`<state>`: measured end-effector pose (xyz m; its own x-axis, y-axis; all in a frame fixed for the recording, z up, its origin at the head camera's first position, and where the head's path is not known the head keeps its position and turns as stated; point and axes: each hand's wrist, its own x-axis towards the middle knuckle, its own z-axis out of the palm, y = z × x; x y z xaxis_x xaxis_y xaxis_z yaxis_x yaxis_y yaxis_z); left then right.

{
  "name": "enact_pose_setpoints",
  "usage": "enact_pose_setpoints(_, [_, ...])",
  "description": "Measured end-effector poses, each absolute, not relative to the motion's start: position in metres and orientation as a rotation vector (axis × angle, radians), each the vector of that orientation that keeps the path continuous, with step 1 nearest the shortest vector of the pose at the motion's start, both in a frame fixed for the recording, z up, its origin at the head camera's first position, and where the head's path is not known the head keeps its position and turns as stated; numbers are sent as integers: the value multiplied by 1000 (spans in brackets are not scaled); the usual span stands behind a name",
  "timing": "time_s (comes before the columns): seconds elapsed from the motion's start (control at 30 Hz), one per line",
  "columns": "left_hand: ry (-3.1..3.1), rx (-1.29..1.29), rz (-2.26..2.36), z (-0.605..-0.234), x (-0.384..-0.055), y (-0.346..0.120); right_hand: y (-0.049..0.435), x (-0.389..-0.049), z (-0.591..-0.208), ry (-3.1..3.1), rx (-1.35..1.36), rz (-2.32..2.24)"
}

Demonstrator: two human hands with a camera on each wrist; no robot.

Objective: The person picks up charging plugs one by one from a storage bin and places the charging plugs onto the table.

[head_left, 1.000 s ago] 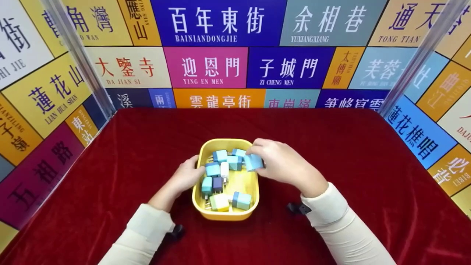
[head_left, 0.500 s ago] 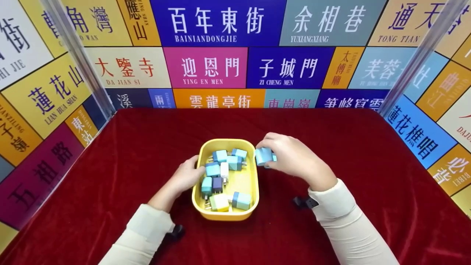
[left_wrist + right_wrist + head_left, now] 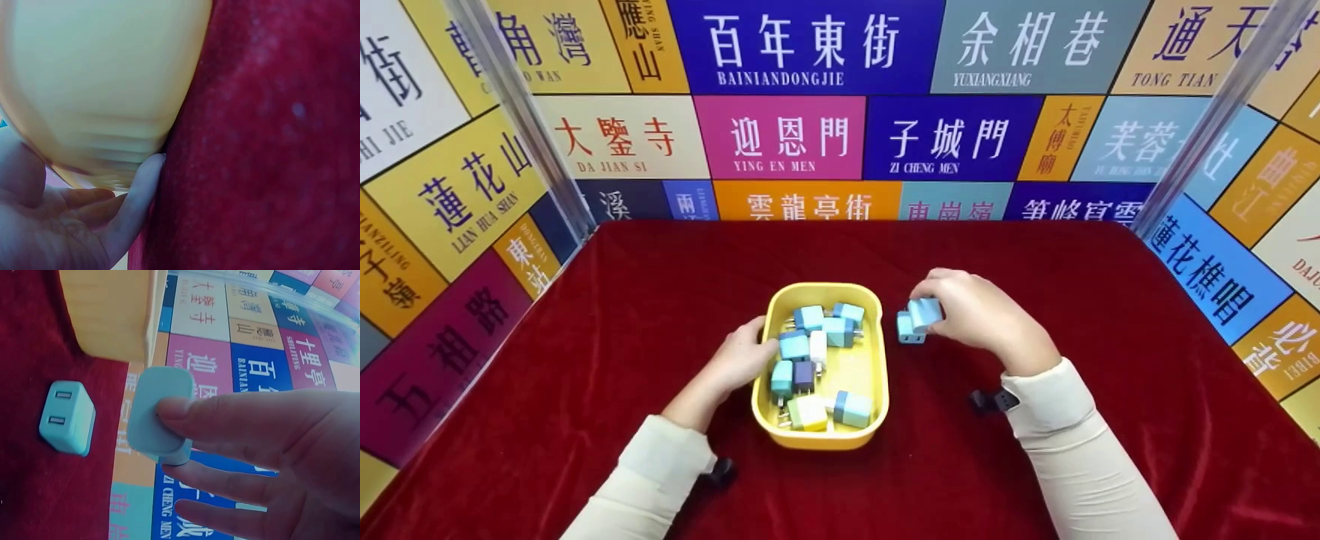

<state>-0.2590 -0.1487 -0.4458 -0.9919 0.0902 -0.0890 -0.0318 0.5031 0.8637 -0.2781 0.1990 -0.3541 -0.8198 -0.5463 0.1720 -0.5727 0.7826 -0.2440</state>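
Note:
My left hand (image 3: 741, 356) grips the left wall of a yellow plastic box (image 3: 877, 375), one digit over the rim and others against the outside. Inside the box lie several USB charger plugs, among them a white and yellow one (image 3: 808, 412), a dark blue one (image 3: 803, 373) and a light blue one (image 3: 853, 409). To the right of the box, my right hand (image 3: 979, 319) pinches a light blue charger plug (image 3: 160, 408) above the cloth. Beside it, a second light blue charger plug (image 3: 68, 417) rests on the cloth with its two USB ports showing.
Dark red velvet cloth (image 3: 660, 277) covers the table. Behind it stands a wall of colourful street-name panels (image 3: 780, 139), with clear upright posts (image 3: 1207, 127) at the back corners.
My right hand has moved right, away from the box's rim, carrying the pinched charger plug. The charger plug on the cloth has come into view. My left hand and the box stay put.

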Motion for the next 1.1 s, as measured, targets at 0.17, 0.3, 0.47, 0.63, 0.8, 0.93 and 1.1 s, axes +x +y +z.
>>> enact_pose_setpoints(0.17, [2613, 49, 1509, -446, -260, -149, 207, -282, -356, -2931, 841, 454])
enact_pose_setpoints(0.3, [2607, 49, 1512, -446, -260, -149, 212, -285, -358, -2957, 806, 424])
enact_pose_setpoints(0.47, [2601, 47, 1513, -446, -260, -149, 219, -292, -364, -2993, 784, 381])
enact_pose_setpoints(0.63, [2596, 50, 1521, -446, -260, -148, 225, -299, -372, -3026, 785, 371])
enact_pose_setpoints(0.8, [2583, 52, 1537, -446, -260, -148, 229, -304, -379, -3029, 806, 348])
enact_pose_setpoints(0.93, [2581, 51, 1539, -446, -260, -149, 232, -307, -384, -3045, 804, 343])
enact_pose_setpoints(1.1, [2585, 49, 1538, -446, -260, -148, 234, -310, -388, -3074, 788, 355])
